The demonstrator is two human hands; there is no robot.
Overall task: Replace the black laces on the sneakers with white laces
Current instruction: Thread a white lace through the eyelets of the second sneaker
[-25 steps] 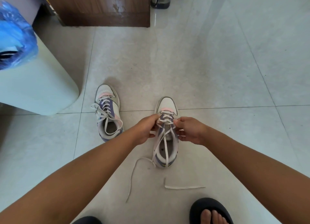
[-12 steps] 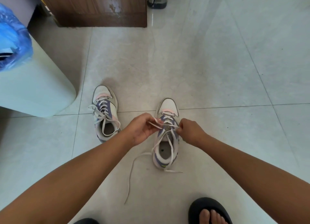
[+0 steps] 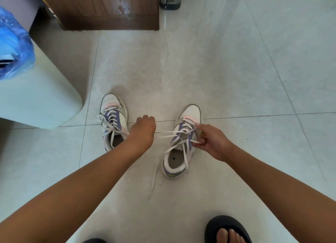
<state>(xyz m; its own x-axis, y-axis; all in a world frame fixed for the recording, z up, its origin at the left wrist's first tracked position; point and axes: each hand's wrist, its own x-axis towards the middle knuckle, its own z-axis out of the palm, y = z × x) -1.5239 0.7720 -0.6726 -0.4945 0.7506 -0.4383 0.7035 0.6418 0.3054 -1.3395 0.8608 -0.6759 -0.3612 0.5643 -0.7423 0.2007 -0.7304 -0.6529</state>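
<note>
Since the earlier frame, the left hand [image 3: 143, 130] has travelled leftward away from the right sneaker [image 3: 181, 142], drawing a length of white lace [image 3: 169, 132] out sideways; the loose tail on the floor [image 3: 153, 183] has shortened accordingly. The right hand [image 3: 211, 142] has stayed at the shoe.

Left fingers are curled into a fist; the lace runs taut into it, so they are judged closed on the lace, though the actual contact is hidden behind the knuckles. Right fingers pinch a lace end beside the eyelets on the outer flank of the shoe, thumb and forefinger together.

Just beyond the right fingers, the crossed rows run toward the toe. The left sneaker [image 3: 113, 121] stands just outside the left fist, fully laced in white, ends loose. No black lace is visible anywhere.

Handling, as judgement: the lace is flat, soft and light, with no stiffness except at its tip; it will sag and twist when slack. Best hold is near the tip for threading, or close to the eyelet for tightening. The sneaker is light and may slide on the smooth tile floor [image 3: 236, 70] under a sideways pull, so it needs steadying.

Further out, a sandalled foot [image 3: 227, 230] sits below the right forearm.
</note>
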